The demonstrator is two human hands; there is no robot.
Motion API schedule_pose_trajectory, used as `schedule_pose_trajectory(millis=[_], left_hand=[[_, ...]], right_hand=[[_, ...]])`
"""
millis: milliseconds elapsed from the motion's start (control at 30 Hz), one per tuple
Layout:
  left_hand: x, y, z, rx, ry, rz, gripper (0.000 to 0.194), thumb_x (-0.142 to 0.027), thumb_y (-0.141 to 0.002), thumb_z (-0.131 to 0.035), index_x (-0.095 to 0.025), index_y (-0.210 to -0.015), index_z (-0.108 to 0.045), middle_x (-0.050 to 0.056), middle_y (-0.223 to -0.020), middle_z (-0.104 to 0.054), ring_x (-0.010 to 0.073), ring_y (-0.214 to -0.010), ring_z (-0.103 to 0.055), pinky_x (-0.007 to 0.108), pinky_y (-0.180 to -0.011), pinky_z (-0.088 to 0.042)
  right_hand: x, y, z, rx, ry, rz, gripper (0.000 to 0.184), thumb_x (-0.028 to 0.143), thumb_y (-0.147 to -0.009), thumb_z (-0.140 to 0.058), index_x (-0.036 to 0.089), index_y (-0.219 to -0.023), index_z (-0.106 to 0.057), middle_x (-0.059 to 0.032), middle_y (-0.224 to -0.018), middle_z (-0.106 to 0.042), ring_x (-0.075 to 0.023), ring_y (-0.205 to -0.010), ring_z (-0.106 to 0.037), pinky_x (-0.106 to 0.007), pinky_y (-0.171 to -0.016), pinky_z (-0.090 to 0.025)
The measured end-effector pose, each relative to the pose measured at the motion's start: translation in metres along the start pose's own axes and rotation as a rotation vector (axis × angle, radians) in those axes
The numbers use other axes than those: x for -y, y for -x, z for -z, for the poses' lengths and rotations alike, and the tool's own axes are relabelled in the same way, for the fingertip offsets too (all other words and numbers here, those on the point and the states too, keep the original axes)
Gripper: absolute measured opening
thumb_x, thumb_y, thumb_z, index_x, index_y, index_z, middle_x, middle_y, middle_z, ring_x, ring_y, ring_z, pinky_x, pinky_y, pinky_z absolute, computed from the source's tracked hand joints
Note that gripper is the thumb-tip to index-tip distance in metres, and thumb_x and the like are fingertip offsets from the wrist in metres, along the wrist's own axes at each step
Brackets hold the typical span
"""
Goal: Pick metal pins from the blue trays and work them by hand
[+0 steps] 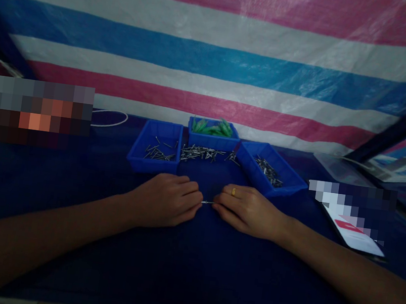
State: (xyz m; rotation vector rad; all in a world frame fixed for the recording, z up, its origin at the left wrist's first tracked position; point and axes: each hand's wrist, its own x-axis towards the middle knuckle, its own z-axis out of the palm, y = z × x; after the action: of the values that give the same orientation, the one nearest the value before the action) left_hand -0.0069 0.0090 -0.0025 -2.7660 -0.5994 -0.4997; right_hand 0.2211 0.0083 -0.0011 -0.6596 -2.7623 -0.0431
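Note:
My left hand (pixel 172 202) and my right hand (pixel 245 210) face each other low over the blue table, fingers pinched. Between them runs a thin metal pin (pixel 207 202) with a small thicker part. Each hand grips one end, so only its middle shows. A yellow ring sits on a right-hand finger. Just beyond my hands, loose metal pins (pixel 201 152) lie in a heap on the table. More pins lie in the left blue bin (pixel 138 156) and in the right blue bin (pixel 290 183).
A third blue bin (pixel 212 141) at the back holds green pieces, some seemingly in clear plastic. A partly blurred flat dark-edged item (pixel 359 242) lies to the right. A white cable (pixel 111 126) curls at left. Striped sheeting (pixel 215 59) hangs behind the table (pixel 187 274).

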Motion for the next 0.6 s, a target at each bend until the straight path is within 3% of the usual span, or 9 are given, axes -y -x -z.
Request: schedule_pose_trajectory(millis=[600], left_hand=[[0.0009, -0.0003, -0.0003, -0.004, -0.006, -0.011, 0.02, -0.022, -0.09, -0.042, -0.016, -0.079, -0.057, 0.001, -0.071, -0.057, 0.0125, -0.065, -0.053, 0.024, -0.061, -0.043]], right_hand=[[-0.0011, -0.0008, 0.0007, 0.012, -0.009, -0.002, 0.03, 0.025, -0.095, -0.034, 0.012, -0.086, -0.059, -0.0036, -0.071, -0.054, -0.0132, -0.064, -0.048, -0.025, -0.063, -0.04]])
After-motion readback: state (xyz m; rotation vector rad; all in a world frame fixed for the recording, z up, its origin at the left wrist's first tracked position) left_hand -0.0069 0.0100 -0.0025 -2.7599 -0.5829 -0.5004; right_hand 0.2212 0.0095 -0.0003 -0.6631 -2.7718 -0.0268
